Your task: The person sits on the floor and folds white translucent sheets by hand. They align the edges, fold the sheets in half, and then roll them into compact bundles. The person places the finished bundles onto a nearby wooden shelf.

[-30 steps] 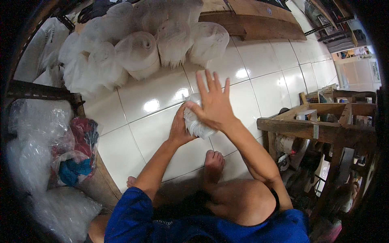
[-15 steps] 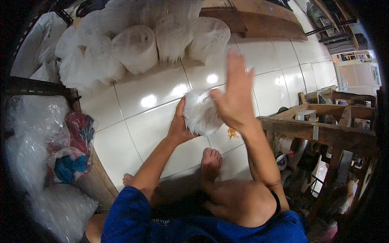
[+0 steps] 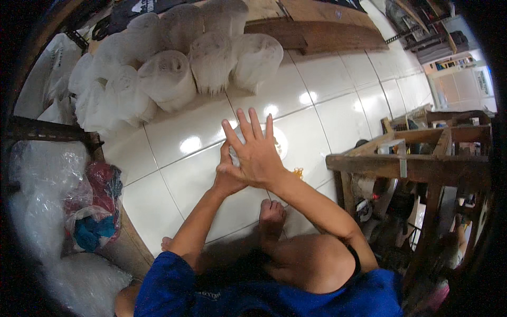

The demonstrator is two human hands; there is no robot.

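A small roll of whitish, translucent plastic (image 3: 282, 141) is mostly hidden under my hands, just above the tiled floor. My left hand (image 3: 228, 178) curves around its left side, thumb and fingers against it. Spread flat, my right hand (image 3: 259, 158) lies over the top of the roll, its fingers stretched out and apart. Only slivers of the roll show beside the right hand and between the two hands. Several yellow-orange rubber bands (image 3: 298, 173) lie on the floor just right of my right wrist.
Several larger rolls of translucent plastic (image 3: 166, 79) stand in rows at the far left. Behind them lies a brown wooden board (image 3: 327, 34). Clear bags with coloured contents (image 3: 94, 230) sit at the left. A wooden frame (image 3: 401, 164) stands at the right.
My right hand has come down and left from its raised, blurred position onto the roll, covering most of it. My left hand stays at the roll's left side. The view has shifted slightly.
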